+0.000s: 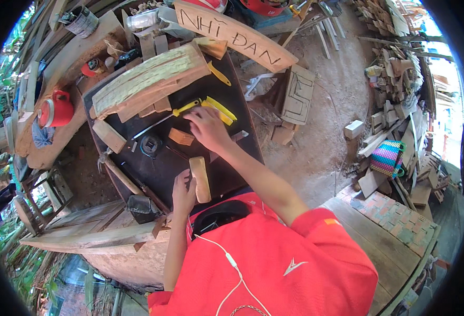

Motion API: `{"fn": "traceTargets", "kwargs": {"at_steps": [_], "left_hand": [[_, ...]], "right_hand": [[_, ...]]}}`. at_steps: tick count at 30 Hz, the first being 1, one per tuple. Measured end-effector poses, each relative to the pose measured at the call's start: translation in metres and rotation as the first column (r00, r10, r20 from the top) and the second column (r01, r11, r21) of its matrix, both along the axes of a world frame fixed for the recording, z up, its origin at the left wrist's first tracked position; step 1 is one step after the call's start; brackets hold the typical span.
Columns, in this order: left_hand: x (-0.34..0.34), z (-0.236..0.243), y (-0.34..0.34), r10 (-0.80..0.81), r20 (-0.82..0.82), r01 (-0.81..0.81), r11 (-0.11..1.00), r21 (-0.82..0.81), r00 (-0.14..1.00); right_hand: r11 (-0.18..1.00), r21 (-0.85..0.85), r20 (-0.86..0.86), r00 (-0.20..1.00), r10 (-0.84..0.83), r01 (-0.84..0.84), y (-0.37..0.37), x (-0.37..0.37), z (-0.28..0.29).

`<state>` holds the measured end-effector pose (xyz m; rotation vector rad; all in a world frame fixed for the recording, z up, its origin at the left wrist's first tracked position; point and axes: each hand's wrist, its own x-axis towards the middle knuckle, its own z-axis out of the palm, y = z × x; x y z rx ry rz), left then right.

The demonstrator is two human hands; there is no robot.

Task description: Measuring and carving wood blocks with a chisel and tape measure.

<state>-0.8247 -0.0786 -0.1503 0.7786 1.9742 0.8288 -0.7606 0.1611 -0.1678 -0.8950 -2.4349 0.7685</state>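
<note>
My left hand [184,190] grips a pale wooden block [200,179] upright near the front of the dark worktable [137,174]. My right hand [207,126] is over the table with fingers apart and slightly curled, at a yellow-handled tool with a long metal shaft [153,126] and beside a yellow plastic piece [223,110]. Nothing shows gripped in it. Nearby lie a small orange-brown block [181,136], a coiled dark object [151,146], a long plank [147,79], a wooden-handled tool [124,174] and a yellow-handled brush [220,73].
A red jug [55,110] stands on boards at left. A lettered plank [263,52] crosses the back, near a carved panel [297,95]. Wood piles and a striped woven bag [386,157] line the right, beside a dusty floor [342,95]. A plank bench [90,231] is lower left.
</note>
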Motion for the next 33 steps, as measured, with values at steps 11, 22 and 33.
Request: {"fn": "traceTargets", "kwargs": {"at_steps": [11, 22, 33], "left_hand": [[0.013, 0.021, 0.084, -0.071, -0.291, 0.098, 0.992, 0.081, 0.954], [0.078, -0.022, 0.077, -0.343, -0.565, 0.099, 0.904, -0.417, 0.750], [0.100, -0.013, 0.083, -0.348, -0.596, 0.113, 0.912, -0.395, 0.723]], "right_hand": [[0.950, -0.114, 0.037, 0.957, -0.289, 0.291, 0.016, 0.122, 0.009], [0.943, -0.261, 0.094, 0.978, -0.188, 0.207, 0.016, 0.191, -0.008], [0.942, -0.336, 0.091, 0.996, 0.011, 0.020, 0.001, 0.228, -0.005]]}}
